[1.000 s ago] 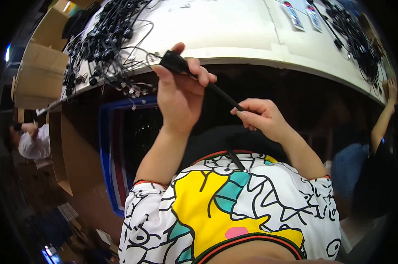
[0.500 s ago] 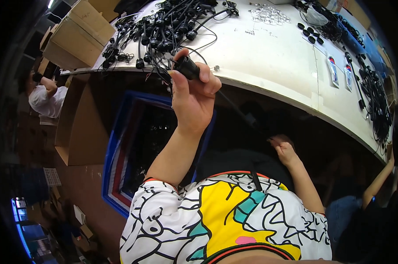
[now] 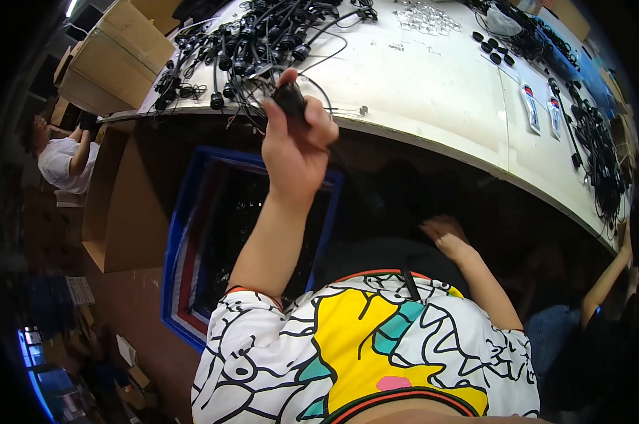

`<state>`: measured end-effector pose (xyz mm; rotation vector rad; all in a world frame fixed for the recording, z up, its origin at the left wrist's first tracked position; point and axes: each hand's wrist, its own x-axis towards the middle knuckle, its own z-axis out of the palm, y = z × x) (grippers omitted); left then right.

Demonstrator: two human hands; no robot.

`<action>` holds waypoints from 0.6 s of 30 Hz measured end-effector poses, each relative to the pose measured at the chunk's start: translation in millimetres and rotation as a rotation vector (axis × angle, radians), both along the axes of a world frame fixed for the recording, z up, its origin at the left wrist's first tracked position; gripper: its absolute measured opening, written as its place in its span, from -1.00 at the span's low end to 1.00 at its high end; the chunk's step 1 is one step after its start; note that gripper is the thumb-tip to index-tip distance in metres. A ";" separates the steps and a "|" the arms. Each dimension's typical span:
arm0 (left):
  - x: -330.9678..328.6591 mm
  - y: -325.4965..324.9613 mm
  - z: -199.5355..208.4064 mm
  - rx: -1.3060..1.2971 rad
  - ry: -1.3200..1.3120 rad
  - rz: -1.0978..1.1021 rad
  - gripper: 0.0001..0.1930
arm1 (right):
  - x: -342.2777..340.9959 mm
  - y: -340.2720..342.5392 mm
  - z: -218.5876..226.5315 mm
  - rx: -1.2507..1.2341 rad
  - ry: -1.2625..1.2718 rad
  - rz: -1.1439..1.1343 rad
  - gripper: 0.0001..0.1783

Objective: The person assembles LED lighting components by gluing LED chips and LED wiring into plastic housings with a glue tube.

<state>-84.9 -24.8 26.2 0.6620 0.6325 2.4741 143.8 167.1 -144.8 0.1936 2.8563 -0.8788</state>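
Raised just in front of the table edge, my left hand [image 3: 291, 155] grips a black cylindrical cable socket [image 3: 290, 101] between thumb and fingers. Lower and to the right, in the shade under the tabletop, is my right hand [image 3: 448, 237]. Its fingers are curled together, and whatever they may hold is lost in the dark. Beyond the left hand, a tangled heap of black cables with sockets [image 3: 242, 53] covers the left part of the white table [image 3: 418, 92]. A thin cable end with a small pale tip [image 3: 362, 111] lies at the table's edge.
Clear small parts [image 3: 429, 20], black caps [image 3: 493, 48], two tubes [image 3: 531, 109] and coiled cables [image 3: 606, 166] lie farther right. Below stands a blue crate [image 3: 169, 283] beside an open cardboard box [image 3: 114, 205]. Co-workers are at the left [image 3: 68, 162] and right [image 3: 606, 290].
My left hand has shifted slightly left and down with the socket, now turned a little. My right hand has moved slightly left. The cable stretching toward it no longer shows clearly.
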 end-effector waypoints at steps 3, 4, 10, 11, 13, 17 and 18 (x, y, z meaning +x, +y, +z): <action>-20.4 5.4 -38.6 -0.166 -0.320 -0.305 -0.56 | 8.5 -7.2 6.0 -0.353 0.043 -0.061 -0.73; -12.1 10.3 -45.5 -0.231 -0.318 -0.436 -0.55 | 7.1 -9.7 11.5 -0.353 0.038 -0.075 -0.73; 23.9 27.4 -29.2 -0.211 -0.107 -0.607 -0.43 | 6.4 -5.8 13.6 -0.265 -0.103 -0.009 -0.68; 24.2 29.4 -24.4 -0.246 -0.052 -0.559 -0.36 | 5.5 -4.6 14.4 -0.237 -0.136 -0.044 -0.67; 26.0 33.1 -22.1 -0.323 0.044 -0.482 -0.34 | 1.3 -2.7 16.8 -0.217 -0.166 -0.088 -0.66; 39.0 35.3 -34.4 -0.594 0.147 -0.448 -0.43 | -12.7 4.1 80.7 -0.280 0.377 -0.141 -0.72; 45.9 33.4 -36.8 -0.603 0.133 -0.469 -0.43 | -21.3 3.5 102.0 -0.290 0.496 -0.137 -0.76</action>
